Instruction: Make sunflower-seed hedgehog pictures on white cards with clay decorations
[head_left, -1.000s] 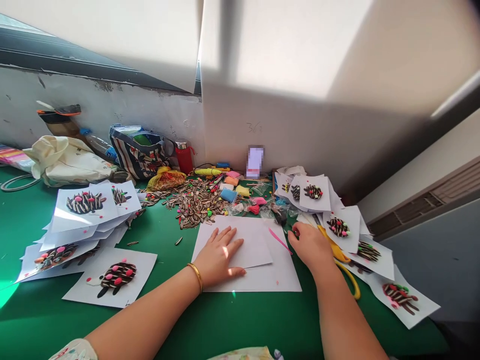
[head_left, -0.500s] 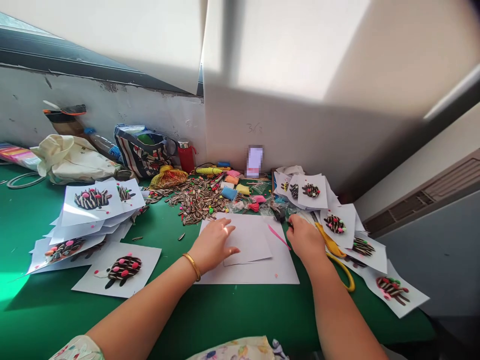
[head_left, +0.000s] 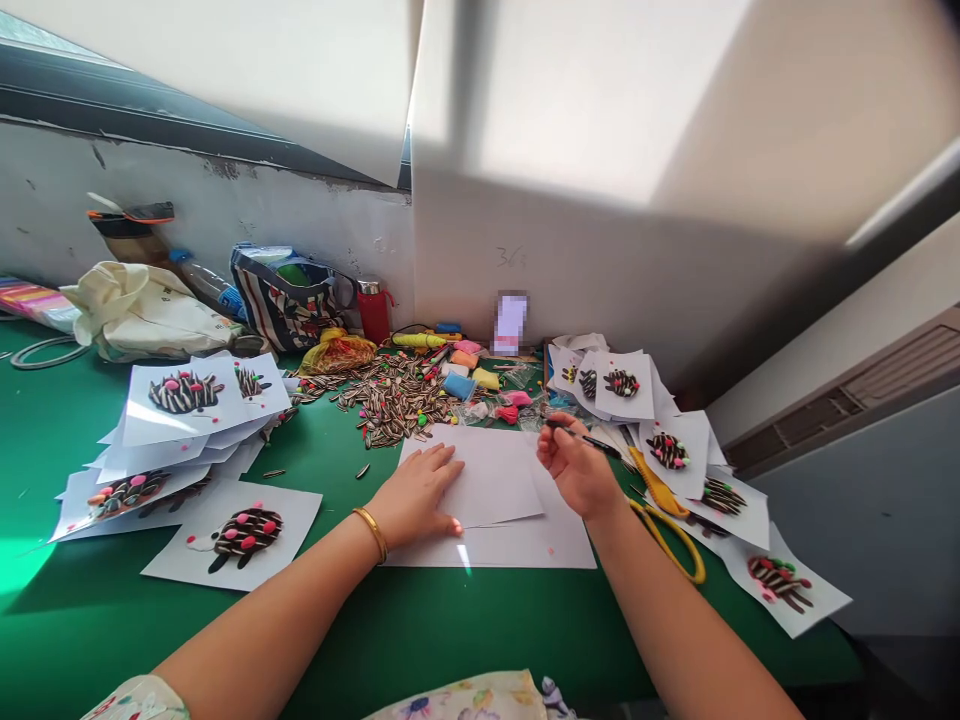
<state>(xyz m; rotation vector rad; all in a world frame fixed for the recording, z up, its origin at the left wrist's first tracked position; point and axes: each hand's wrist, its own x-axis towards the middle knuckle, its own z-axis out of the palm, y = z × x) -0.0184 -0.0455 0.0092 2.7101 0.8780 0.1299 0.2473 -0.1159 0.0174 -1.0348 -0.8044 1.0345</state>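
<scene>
Now the left hand (head_left: 421,492) rests flat, with its fingers extended and a little spread, across the left part of a small, blank white paper sheet (head_left: 501,485). This sheet lies on a larger white paper sheet (head_left: 540,548), near the middle of the smooth green table (head_left: 480,625). The right hand (head_left: 581,470) is above the right side of the papers, its fingers curled and closed on a slim black pen (head_left: 596,440). The pen slants down toward the right; which fingertips press it, I cannot tell well, because they partly cover it.

Just beside the right wrist lie yellow-handled scissors (head_left: 667,505), near white cards with striped seed animals (head_left: 784,585). At the left is a leaning pile of similar white cards (head_left: 176,410). Behind the papers spread a loose heap of striped seeds (head_left: 397,400) and a soft blue packet (head_left: 458,388). Farther back, a red bottle (head_left: 373,315) stands next to a striped fabric bag (head_left: 281,310), before the stained pale wall (head_left: 315,215). Sunlight makes bright patches on the large white panel (head_left: 570,120).
</scene>
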